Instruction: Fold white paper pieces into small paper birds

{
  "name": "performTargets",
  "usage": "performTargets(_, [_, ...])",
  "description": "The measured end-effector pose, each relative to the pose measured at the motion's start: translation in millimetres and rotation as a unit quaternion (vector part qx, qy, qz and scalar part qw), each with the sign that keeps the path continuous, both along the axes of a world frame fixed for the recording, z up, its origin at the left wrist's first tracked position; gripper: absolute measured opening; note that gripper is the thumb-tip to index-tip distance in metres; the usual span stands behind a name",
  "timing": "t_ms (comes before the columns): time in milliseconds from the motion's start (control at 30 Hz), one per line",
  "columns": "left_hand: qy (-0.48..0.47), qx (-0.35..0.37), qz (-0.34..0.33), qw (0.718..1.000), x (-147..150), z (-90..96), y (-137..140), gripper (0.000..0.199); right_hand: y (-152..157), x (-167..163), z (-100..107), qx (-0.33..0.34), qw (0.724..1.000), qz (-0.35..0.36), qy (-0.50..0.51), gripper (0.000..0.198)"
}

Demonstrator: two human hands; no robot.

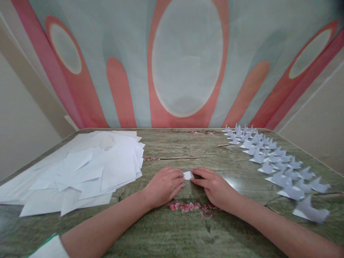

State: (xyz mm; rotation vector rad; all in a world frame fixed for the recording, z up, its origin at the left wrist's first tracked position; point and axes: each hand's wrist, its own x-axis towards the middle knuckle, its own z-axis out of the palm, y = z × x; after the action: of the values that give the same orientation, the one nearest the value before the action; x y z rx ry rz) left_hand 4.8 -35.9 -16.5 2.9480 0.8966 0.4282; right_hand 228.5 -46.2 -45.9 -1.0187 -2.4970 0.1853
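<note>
A small folded piece of white paper (188, 175) lies low over the middle of the table, between my two hands. My left hand (166, 185) is closed on its left edge, with the fingers bent together and partly covering the paper. From the other side, my right hand (213, 186) pinches the right edge between thumb and fingers. Much of the paper is hidden, so its full folded shape cannot be made out.
Loose white paper sheets (120, 168) lie in a spread pile on the left. Several rows of folded paper birds (276, 157) stand along the right side. The wood-patterned table (172, 143) meets a printed backdrop (134, 89) at its far edge.
</note>
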Motion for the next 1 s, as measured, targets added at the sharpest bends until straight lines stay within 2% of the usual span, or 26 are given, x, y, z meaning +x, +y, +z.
performTargets(200, [-0.021, -0.011, -0.006, 1.000, -2.1, -1.4, 2.2, 0.023, -14.3, -7.9, 13.3, -0.015, 1.000, -0.005, 0.012, 0.043])
performTargets(400, [-0.035, -0.009, 0.015, 0.999, -2.9, -2.8, 2.9, 0.019, -24.0, -14.7, 24.2, -0.028, 0.998, 0.054, 0.029, 0.035])
performTargets(500, [-0.032, -0.009, 0.018, 0.999, -3.4, -3.9, 3.6, 0.020, -19.8, -12.8, 20.9, -0.015, 0.997, 0.052, 0.060, 0.033])
performTargets(600, [-0.032, -0.017, 0.014, 0.999, -3.7, -4.8, 4.3, 0.022, -11.4, -7.0, 12.6, 0.016, 0.995, -0.001, 0.096, 0.032])
performTargets(667, [-0.033, -0.025, 0.009, 0.999, -3.6, -4.8, 4.5, 0.023, -5.8, -3.1, 6.7, 0.012, 0.995, -0.028, 0.097, 0.033])
performTargets(867, [-0.036, -0.044, 0.003, 0.998, -2.4, -3.4, 4.4, 0.024, -0.6, -3.6, 3.3, -0.065, 0.987, 0.014, 0.143, 0.033])
performTargets(1000, [-0.040, -0.053, -0.004, 0.998, -2.2, -3.7, 5.1, 0.024, -3.9, -8.7, 7.0, -0.081, 0.984, 0.031, 0.159, 0.031])
